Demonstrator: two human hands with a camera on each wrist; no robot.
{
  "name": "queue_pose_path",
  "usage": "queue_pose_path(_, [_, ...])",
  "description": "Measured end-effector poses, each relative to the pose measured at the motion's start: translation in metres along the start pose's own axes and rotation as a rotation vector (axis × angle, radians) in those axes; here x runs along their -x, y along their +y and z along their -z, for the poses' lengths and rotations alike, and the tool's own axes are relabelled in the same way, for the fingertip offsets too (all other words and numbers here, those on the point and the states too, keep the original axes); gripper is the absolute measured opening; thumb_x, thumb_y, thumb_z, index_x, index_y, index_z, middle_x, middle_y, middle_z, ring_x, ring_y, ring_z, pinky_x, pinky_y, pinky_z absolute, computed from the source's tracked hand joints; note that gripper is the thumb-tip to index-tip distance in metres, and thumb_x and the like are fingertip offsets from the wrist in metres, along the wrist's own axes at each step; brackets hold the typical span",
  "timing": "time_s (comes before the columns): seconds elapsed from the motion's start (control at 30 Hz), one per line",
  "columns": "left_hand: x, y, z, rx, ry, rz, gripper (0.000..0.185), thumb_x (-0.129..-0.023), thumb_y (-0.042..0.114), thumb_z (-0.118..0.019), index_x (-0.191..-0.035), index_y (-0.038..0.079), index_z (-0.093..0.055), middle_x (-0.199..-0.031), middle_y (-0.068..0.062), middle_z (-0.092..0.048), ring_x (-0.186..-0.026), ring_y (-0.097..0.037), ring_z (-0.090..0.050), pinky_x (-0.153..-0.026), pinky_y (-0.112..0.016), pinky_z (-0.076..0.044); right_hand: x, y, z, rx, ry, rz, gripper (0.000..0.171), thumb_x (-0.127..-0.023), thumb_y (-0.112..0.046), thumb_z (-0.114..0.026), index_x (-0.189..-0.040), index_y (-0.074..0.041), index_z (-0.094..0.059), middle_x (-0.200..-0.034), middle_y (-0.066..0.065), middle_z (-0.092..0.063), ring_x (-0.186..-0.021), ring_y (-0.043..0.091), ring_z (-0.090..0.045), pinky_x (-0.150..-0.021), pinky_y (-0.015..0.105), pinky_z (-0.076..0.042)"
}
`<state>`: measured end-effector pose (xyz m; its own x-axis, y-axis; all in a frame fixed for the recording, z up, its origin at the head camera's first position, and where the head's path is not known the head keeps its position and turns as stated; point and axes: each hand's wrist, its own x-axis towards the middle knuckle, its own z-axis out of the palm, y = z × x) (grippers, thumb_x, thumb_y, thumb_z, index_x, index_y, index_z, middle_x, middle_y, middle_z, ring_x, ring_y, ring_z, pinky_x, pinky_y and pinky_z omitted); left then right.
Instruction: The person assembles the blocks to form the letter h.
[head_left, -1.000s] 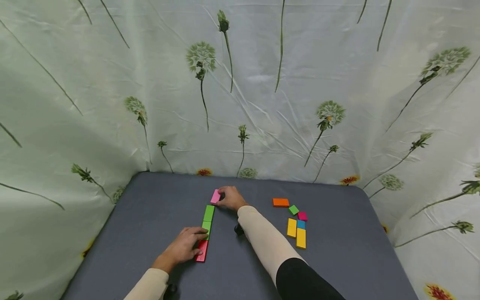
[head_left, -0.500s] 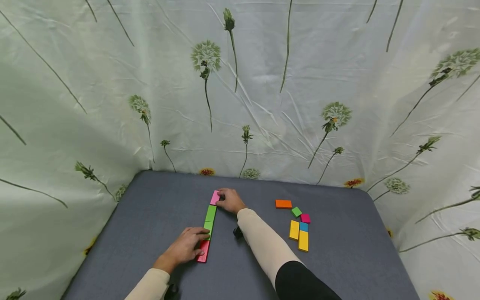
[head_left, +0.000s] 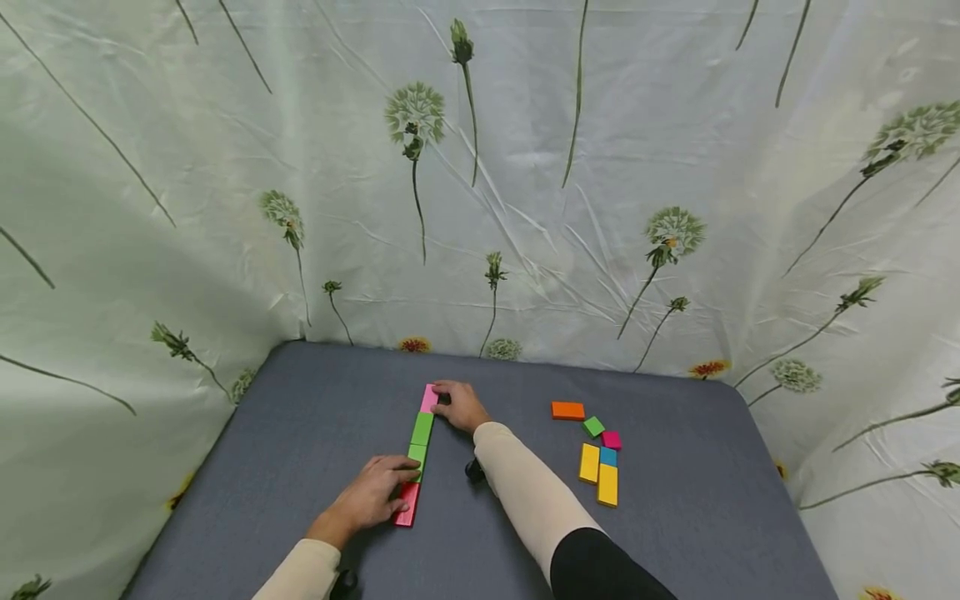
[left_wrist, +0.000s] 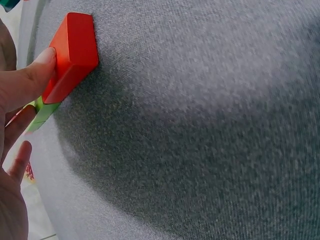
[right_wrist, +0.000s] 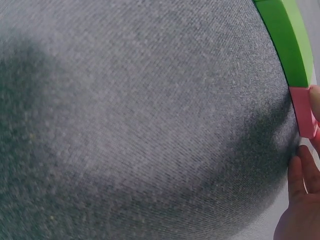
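While right hand (head_left: 461, 407) reaches, pinching pink block (head_left: 428, 400); left hand (head_left: 365, 493) nearer.

Your table: grey, cloth-like top, rounded far corners. Left of middle, single row runs away from you, ends meeting: red block (head_left: 407, 514) nearest, then green block (head_left: 417, 452), second green block (head_left: 422, 428), pink block (head_left: 428, 401) farthest. On your right, loose group: orange block (head_left: 567, 411) lying crosswise, small green tile (head_left: 594, 427) turned askew near its corner, magenta tile (head_left: 611, 440) next, blue tile (head_left: 608, 457) nearer you, touching end of yellow block (head_left: 607, 486); second yellow block (head_left: 589, 463) alongside, set slightly farther from you.
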<state>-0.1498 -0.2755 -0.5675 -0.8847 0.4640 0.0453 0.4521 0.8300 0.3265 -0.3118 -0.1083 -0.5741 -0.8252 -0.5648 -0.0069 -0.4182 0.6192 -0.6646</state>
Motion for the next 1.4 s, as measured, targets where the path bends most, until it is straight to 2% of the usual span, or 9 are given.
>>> queue_pose_path(0.37, [-0.007,0.011,-0.004,0.002,0.002,-0.024,0.041,-0.072,0.014,-0.083,-0.11,0.003,-0.071,-0.118,-0.006,-0.063,-0.11,-0.026,-0.058,-0.097,-0.045,-0.042,0.014,0.009,0.007,-0.021,0.02,-0.032,0.041,-0.09,-0.016,-0.068,-0.129,-0.005,-0.061,-0.136,0.008,-0.056,-0.13,0.025,-0.048,-0.107,0.041,-0.038])
queue_pose_path(0.6, [-0.012,0.017,-0.005,-0.004,-0.009,-0.032,0.041,-0.074,0.015,-0.082,-0.111,0.003,-0.071,-0.119,-0.006,-0.063,-0.111,-0.026,-0.057,-0.097,-0.045,-0.041,0.024,0.019,0.015,-0.063,0.117,-0.022,0.037,-0.092,-0.017,-0.066,-0.126,-0.003,-0.062,-0.136,0.014,-0.054,-0.129,0.031,-0.047,-0.106,0.046,-0.037])
queue_pose_path(0.7, [-0.013,0.018,-0.005,-0.008,0.001,-0.046,0.041,-0.073,0.014,-0.082,-0.11,0.002,-0.071,-0.118,-0.007,-0.063,-0.111,-0.027,-0.057,-0.096,-0.046,-0.041,0.031,0.022,0.022,-0.084,0.146,-0.003,0.035,-0.092,-0.016,-0.065,-0.124,-0.002,-0.063,-0.13,0.014,-0.057,-0.124,0.031,-0.051,-0.104,0.047,-0.039])
queue_pose_path(0.9, [-0.008,0.015,-0.004,-0.022,0.018,-0.052,0.041,-0.072,0.014,-0.083,-0.109,0.002,-0.071,-0.117,-0.008,-0.063,-0.11,-0.028,-0.058,-0.095,-0.047,-0.042,0.058,0.028,0.038,-0.092,0.147,0.027,0.033,-0.09,-0.015,-0.068,-0.12,-0.001,-0.065,-0.119,0.014,-0.06,-0.115,0.031,-0.055,-0.099,0.047,-0.043])
queue_pose_path(1.2, [-0.004,0.007,-0.005,-0.023,0.038,-0.054,0.043,-0.071,0.012,-0.083,-0.11,0.001,-0.071,-0.117,-0.011,-0.062,-0.11,-0.03,-0.056,-0.093,-0.05,-0.042,0.105,0.053,0.066,-0.119,0.13,-0.029,0.036,-0.089,-0.016,-0.069,-0.122,-0.001,-0.064,-0.122,0.013,-0.057,-0.116,0.033,-0.053,-0.099,0.052,-0.041])
queue_pose_path(1.4, [-0.003,0.003,-0.003,-0.028,0.007,-0.034,0.042,-0.072,0.012,-0.083,-0.11,0.001,-0.07,-0.118,-0.011,-0.062,-0.111,-0.031,-0.056,-0.093,-0.05,-0.042,0.141,0.074,0.08,-0.056,0.172,-0.086,0.036,-0.088,-0.016,-0.071,-0.121,-0.003,-0.065,-0.122,0.013,-0.057,-0.117,0.033,-0.052,-0.1,0.052,-0.041])
